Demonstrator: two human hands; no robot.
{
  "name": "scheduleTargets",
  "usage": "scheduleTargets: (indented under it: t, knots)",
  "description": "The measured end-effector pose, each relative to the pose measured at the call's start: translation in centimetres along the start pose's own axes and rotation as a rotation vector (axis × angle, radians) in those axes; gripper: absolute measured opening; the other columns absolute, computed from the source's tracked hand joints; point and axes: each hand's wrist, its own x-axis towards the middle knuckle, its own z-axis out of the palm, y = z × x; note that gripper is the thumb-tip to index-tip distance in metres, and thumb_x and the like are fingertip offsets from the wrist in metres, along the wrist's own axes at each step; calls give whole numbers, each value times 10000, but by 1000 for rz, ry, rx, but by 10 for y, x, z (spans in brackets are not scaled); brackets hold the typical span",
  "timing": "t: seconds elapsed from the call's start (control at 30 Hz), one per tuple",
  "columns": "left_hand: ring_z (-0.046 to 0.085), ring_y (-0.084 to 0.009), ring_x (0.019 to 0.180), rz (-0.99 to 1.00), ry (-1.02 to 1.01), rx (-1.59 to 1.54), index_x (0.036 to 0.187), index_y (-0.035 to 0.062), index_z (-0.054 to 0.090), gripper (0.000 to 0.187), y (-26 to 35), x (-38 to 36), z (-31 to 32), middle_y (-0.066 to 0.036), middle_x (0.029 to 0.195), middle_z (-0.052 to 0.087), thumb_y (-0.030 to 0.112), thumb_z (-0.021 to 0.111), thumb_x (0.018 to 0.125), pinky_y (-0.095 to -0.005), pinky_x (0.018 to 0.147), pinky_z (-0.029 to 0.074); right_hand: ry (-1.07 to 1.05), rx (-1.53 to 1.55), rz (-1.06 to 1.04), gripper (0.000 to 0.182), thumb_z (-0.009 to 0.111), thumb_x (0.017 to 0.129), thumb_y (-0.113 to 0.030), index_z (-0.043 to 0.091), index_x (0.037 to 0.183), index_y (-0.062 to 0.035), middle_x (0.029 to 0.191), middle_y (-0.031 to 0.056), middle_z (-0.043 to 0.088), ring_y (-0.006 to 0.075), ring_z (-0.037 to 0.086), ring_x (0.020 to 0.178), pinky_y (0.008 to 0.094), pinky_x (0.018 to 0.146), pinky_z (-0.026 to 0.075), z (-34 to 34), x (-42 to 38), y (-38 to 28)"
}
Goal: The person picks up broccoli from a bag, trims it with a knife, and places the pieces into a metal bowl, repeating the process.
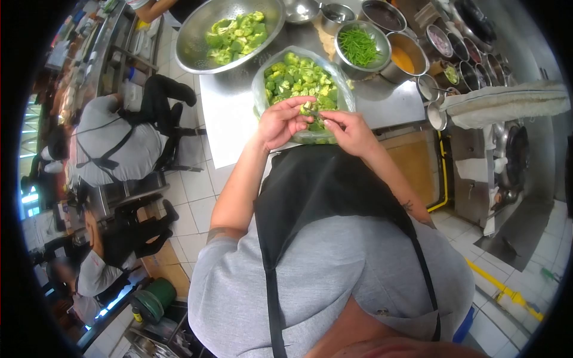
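Over a clear plastic bag (258,89) filled with cut broccoli (298,74), my two hands meet at its near edge. My left hand (279,124) is palm up with curled fingers, pinching a broccoli floret (307,108). My right hand (351,132) is closed, with thumb and forefinger against the floret's stem. A thin dark piece, which looks like the blade of a small knife (315,113), shows between its fingers; the handle is hidden in the hand. Beyond the bag to the left, a large perforated steel colander (190,45) holds more broccoli florets (239,37).
Right of the bag stand a bowl of cut green vegetables (358,46), a pot of orange liquid (406,56) and several small containers. A cloth (507,101) hangs farther right. Two people (116,143) in aprons work at the left counter; another person's arm (152,9) shows at top left.
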Motion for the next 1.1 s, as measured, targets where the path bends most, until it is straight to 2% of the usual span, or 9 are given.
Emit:
scheduleTargets:
  t: [0.23, 0.47, 0.6, 0.63, 0.73, 0.77, 0.87, 0.97, 1.1]
  knots:
    - [724, -209, 950, -19, 89, 78, 1428, -82, 516, 388, 0, 0, 0, -158, 1215, 665, 44, 414, 1075, -296, 808, 622, 124, -222, -97, 278, 678, 992, -192, 736, 1178, 7, 1021, 222, 736, 361, 716, 860, 401, 762, 560, -4, 7, -2]
    - [680, -195, 800, 98, 398, 231, 1228, -16, 641, 278, 22, 5, -1, -93, 1109, 677, 124, 459, 1071, -262, 662, 560, 108, -28, 85, 288, 613, 1036, -194, 714, 1212, 11, 831, 174, 717, 273, 696, 741, 375, 723, 541, -2, 7, 15]
    - [627, -127, 766, 0, 466, 988, 1006, 51, 711, 207, 21, 17, -3, -75, 1017, 684, 254, 718, 965, -290, 613, 530, 107, 11, 88, 290, 599, 1049, -192, 709, 1220, 15, 776, 136, 694, 187, 652, 692, 341, 694, 528, -1, 7, 13]
    - [678, -198, 785, -15, 495, 1237, 1014, 51, 735, 245, 22, 19, 12, -84, 881, 676, 239, 810, 876, -325, 711, 548, 114, 27, 84, 290, 600, 1050, -192, 709, 1219, 16, 771, 127, 689, 168, 639, 684, 334, 687, 524, 0, 7, 14]
    - [717, -301, 886, 326, 480, 1696, 1063, 39, 749, 302, -14, 39, -9, -156, 967, 697, 226, 817, 836, -406, 806, 570, 126, 33, 89, 290, 604, 1050, -192, 709, 1218, 20, 768, 120, 689, 149, 631, 683, 326, 672, 519, 1, 7, 16]
    - [704, -385, 972, 282, 446, 1819, 1127, 42, 754, 378, -21, 45, -18, -204, 1060, 689, 206, 829, 795, -466, 883, 559, 128, 37, 89, 291, 606, 1049, -192, 709, 1219, 21, 769, 119, 690, 145, 628, 680, 325, 667, 517, 2, 6, 17]
    - [691, -394, 982, 75, 491, 1902, 1076, 40, 734, 345, -32, 54, -8, -210, 1108, 677, 195, 832, 784, -476, 881, 554, 136, 43, 92, 293, 610, 1048, -193, 707, 1222, 22, 769, 117, 692, 137, 620, 670, 321, 655, 514, 0, 5, 21]
    - [718, -332, 937, 239, 445, 1811, 1050, 31, 682, 324, -26, 44, 5, -163, 1063, 694, 176, 830, 800, -426, 835, 570, 155, 49, 93, 293, 615, 1045, -190, 706, 1223, 24, 763, 117, 691, 132, 618, 662, 318, 645, 513, -1, 3, 24]
    - [704, -179, 852, 165, 337, 969, 1047, 47, 650, 228, -13, 36, 5, -66, 995, 690, 137, 789, 890, -316, 691, 546, 172, 84, 94, 293, 626, 1038, -187, 706, 1220, 28, 760, 119, 691, 124, 617, 663, 315, 642, 514, 1, -2, 27]
